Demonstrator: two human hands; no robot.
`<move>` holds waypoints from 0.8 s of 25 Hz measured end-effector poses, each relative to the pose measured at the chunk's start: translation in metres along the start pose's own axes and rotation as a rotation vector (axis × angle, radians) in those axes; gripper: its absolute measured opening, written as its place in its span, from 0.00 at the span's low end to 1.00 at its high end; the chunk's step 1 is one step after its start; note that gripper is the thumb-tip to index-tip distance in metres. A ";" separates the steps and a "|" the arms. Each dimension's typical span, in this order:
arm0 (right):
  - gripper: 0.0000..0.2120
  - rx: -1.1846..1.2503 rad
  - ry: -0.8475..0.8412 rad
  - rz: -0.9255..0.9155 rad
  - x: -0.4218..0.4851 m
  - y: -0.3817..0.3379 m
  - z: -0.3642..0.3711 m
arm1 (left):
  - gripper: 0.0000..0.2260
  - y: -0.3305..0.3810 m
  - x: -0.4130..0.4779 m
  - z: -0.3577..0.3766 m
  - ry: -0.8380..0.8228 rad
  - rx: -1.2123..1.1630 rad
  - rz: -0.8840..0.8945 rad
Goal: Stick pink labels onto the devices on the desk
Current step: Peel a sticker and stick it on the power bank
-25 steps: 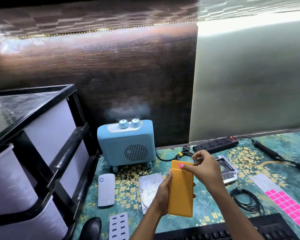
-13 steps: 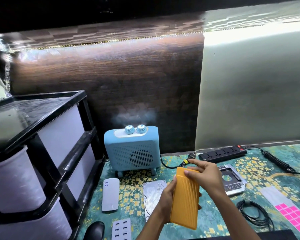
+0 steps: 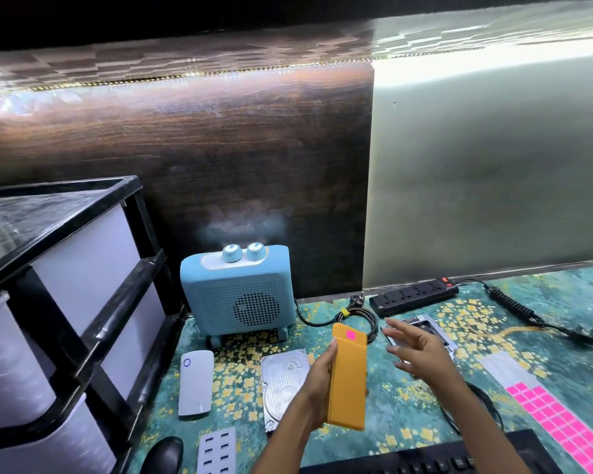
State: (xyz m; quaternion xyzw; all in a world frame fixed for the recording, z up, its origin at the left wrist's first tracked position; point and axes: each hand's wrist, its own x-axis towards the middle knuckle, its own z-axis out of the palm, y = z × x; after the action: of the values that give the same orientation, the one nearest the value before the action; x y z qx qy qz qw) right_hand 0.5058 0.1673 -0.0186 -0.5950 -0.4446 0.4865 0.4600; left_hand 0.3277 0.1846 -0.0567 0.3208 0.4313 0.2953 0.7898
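Note:
My left hand [image 3: 317, 378] grips a ribbed orange device [image 3: 348, 378] upright above the desk. A small pink label [image 3: 351, 334] is stuck near the device's top end. My right hand [image 3: 416, 352] hovers just to the right of it, fingers spread, holding nothing. A sheet of pink labels [image 3: 558, 424] lies at the right on the desk. Other devices lie around: a blue heater [image 3: 237, 295] at the back, a white power bank [image 3: 196, 386], a hard drive [image 3: 281, 381] and a drive caddy [image 3: 421, 328] partly behind my right hand.
A black drawer rack [image 3: 65, 302] stands at the left. A black power strip [image 3: 413, 297] and coiled cables [image 3: 356, 318] lie at the back. A white multi-port hub [image 3: 216, 451], a black mouse [image 3: 163, 455] and a keyboard [image 3: 435, 460] sit at the front edge.
My right hand has lifted off the top of the orange device and opened, leaving the pink label stuck there. The view has tilted slightly.

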 end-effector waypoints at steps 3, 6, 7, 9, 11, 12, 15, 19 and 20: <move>0.16 0.020 0.064 0.103 0.000 0.016 -0.038 | 0.25 0.000 0.015 0.016 0.291 0.139 -0.069; 0.16 -0.156 0.038 0.201 -0.008 0.032 -0.074 | 0.31 -0.015 0.044 0.025 0.477 0.253 -0.129; 0.16 -0.234 0.021 0.224 -0.010 0.037 -0.084 | 0.33 -0.022 0.053 0.025 0.508 0.330 -0.148; 0.19 -0.392 0.001 0.273 -0.013 0.045 -0.108 | 0.35 -0.037 0.072 0.030 0.630 0.620 -0.168; 0.22 -0.488 -0.027 0.315 -0.015 0.053 -0.128 | 0.34 -0.046 0.079 0.036 0.832 0.914 -0.097; 0.22 -0.532 -0.034 0.325 -0.015 0.057 -0.138 | 0.34 -0.047 0.080 0.040 0.896 0.999 -0.054; 0.23 -0.621 0.000 0.311 -0.008 0.068 -0.162 | 0.36 -0.045 0.087 0.047 0.952 1.126 -0.038; 0.22 -0.836 0.154 0.291 0.004 0.089 -0.189 | 0.39 -0.042 0.098 0.044 1.018 1.129 -0.084; 0.23 -0.913 0.197 0.291 0.006 0.096 -0.194 | 0.39 -0.043 0.101 0.044 1.038 1.115 -0.086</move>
State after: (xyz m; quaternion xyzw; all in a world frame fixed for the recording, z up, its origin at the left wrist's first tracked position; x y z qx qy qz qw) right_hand 0.7062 0.1335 -0.0941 -0.8350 -0.4792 0.2428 0.1193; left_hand 0.4200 0.2218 -0.1200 0.4749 0.8448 0.1156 0.2177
